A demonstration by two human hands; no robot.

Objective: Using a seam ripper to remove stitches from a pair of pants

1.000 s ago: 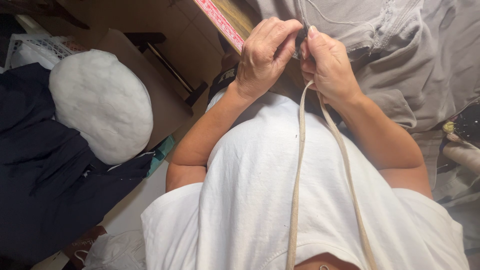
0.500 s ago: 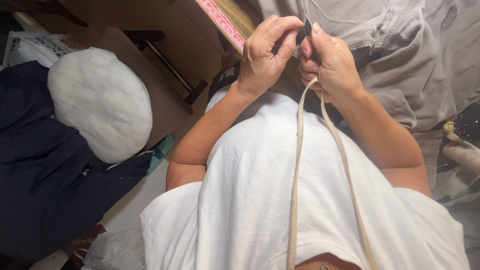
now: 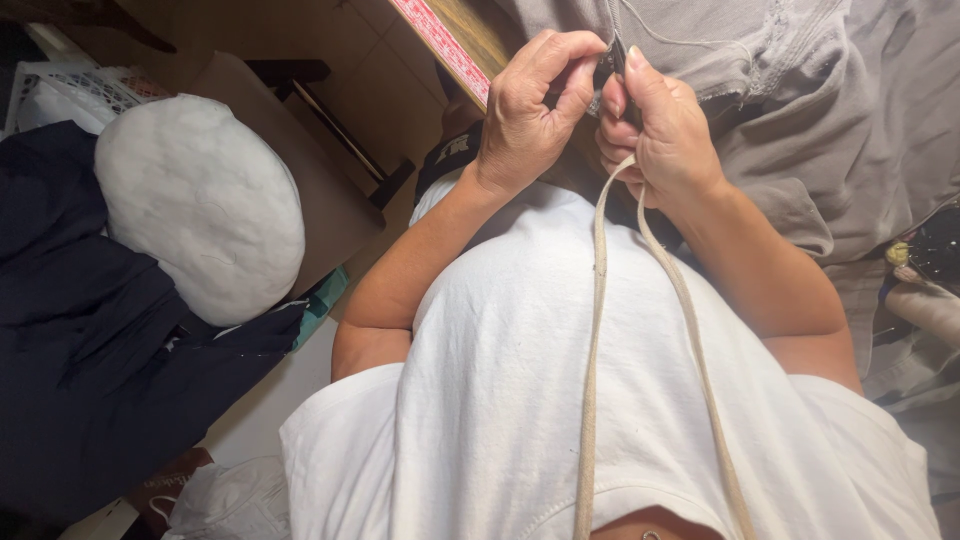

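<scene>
My left hand (image 3: 525, 110) and my right hand (image 3: 660, 130) meet at the top of the view, fingertips pinched together on a small dark object (image 3: 608, 62). This object sits at the edge of a grey garment (image 3: 800, 90) lying on the table; what it is stays unclear. A beige flat strap (image 3: 595, 330) runs as a loop from under my chin, over my white shirt, up into my right hand's curled fingers. Both forearms rest over my belly.
A round white cushion (image 3: 200, 200) lies at the left on dark navy cloth (image 3: 80, 350). A brown cardboard box (image 3: 330, 200) stands below the table edge with its red patterned strip (image 3: 445, 50). A white basket (image 3: 60, 90) is far left, a pale spool (image 3: 930, 305) far right.
Both hands stay together on the small dark object; my fingers have shifted slightly around it and the strap has swung a little.
</scene>
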